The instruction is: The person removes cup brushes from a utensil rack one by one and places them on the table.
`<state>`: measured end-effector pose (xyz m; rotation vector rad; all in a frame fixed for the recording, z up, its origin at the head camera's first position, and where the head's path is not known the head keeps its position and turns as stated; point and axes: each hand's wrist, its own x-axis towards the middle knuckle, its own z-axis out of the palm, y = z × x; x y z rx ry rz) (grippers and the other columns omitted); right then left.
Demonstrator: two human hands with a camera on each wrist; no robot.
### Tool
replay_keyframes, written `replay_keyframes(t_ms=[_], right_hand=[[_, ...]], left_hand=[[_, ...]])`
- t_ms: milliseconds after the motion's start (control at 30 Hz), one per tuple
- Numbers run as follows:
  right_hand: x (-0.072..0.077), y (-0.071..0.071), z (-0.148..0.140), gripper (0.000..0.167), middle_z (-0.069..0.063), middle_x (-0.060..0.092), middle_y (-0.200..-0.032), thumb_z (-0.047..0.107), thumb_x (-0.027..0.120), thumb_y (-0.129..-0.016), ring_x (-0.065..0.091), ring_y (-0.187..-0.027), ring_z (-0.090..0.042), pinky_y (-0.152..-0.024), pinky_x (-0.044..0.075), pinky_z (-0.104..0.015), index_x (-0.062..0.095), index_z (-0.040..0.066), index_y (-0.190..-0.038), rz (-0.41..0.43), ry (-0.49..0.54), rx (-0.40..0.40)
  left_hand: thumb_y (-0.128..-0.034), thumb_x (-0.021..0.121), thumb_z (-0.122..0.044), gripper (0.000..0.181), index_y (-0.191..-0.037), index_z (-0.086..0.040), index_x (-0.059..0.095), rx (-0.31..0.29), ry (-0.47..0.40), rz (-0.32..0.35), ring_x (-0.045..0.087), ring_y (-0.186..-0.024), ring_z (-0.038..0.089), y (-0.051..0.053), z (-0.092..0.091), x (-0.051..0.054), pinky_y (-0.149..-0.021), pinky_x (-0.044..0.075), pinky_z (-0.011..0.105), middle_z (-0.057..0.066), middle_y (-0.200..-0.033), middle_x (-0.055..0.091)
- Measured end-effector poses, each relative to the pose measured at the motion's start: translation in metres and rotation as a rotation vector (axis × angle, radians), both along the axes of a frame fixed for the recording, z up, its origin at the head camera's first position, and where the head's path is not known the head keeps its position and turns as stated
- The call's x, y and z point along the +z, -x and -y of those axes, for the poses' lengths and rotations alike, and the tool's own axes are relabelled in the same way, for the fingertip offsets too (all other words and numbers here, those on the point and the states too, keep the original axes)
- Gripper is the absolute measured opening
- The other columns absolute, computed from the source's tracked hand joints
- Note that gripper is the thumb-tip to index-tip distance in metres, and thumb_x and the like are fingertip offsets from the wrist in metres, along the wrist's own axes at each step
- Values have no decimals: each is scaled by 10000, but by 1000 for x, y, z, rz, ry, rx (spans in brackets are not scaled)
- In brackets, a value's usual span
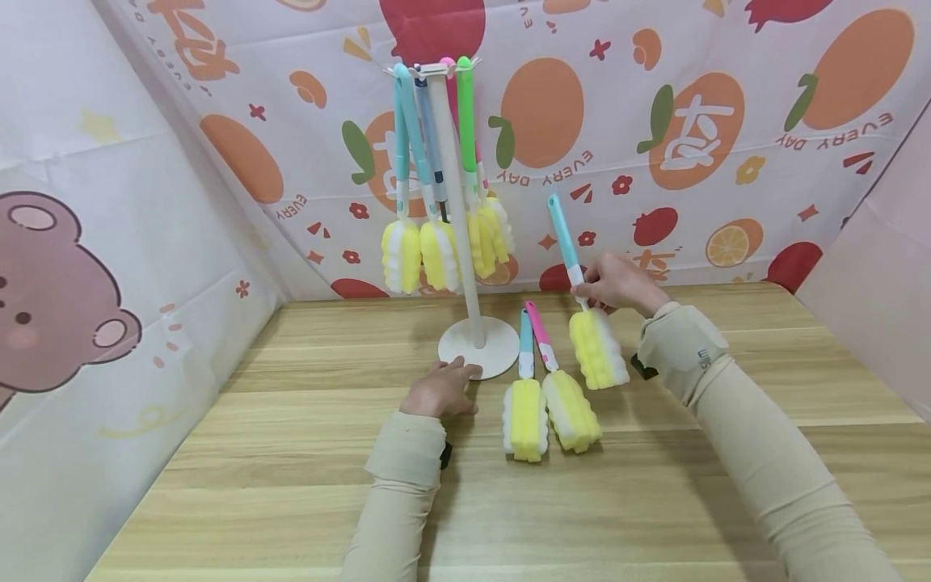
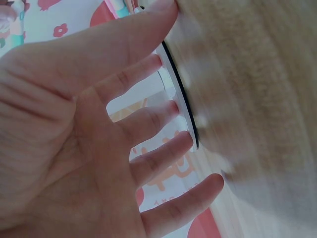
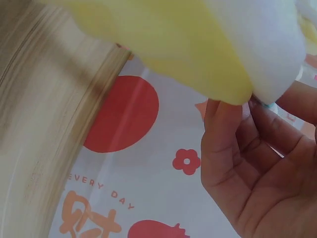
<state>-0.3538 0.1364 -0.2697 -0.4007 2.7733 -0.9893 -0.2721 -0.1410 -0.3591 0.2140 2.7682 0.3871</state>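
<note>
Blue-handled sponge brush [image 1: 596, 343] sits right of centre, its lower handle pinched by my right hand [image 1: 617, 283]. My left hand [image 1: 442, 388] spreads its fingers at the base rim of the white stand [image 1: 459, 210]. Brush looks light: stiff handle, soft squashy sponge; grip handle, not foam. Two more brushes [image 1: 526, 420] lie on the counter [image 1: 291, 453], lower centre.

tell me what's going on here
A person's right hand holds a blue-handled sponge brush, sponge end down. The left hand is spread at the rim of the round base of a white stand. Other sponge brushes hang from the stand, while two more, a blue one and a pink-handled one, lie on the wooden table.
</note>
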Motion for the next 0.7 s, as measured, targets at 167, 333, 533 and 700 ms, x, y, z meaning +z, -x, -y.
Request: replay_keyframes(t_ms=[167,333,533,700], right_hand=[[-4,0,-2,253,-144,657,-806,127,670,-988,591,-672,-202,-652,593,-324,706,-120,-1023,20,-16,4],[-8,1,-2,261,-154,645,-831,124,657,-999,576,-676,-209,-681,595,-336,689,-125,-1069,62,-39,9],[-12,1,0,254,-134,626,-794,124,657,-998,571,-668,-204,-687,601,-347,691,-123,-1046,77,-71,37],[-15,0,0,246,-122,621,-777,122,656,-997,568,-665,-202,-680,599,-339,703,-116,-1040,85,-94,40]], left_hand=[[-910,773,-180,594,-1462,-184,555,8,-3,7,290,-1467,368,0,0,0,-1095,354,604,116,-1616,347],[-908,775,-174,590,-1458,-179,559,8,-7,2,293,-1464,370,0,0,0,-1095,353,604,118,-1615,347],[-912,771,-176,589,-1461,-177,556,4,-8,1,292,-1464,375,0,0,0,-1093,353,609,115,-1616,346],[-908,775,-177,592,-1458,-181,558,2,-2,-6,305,-1457,370,-1,1,-1,-1084,363,611,114,-1611,356]])
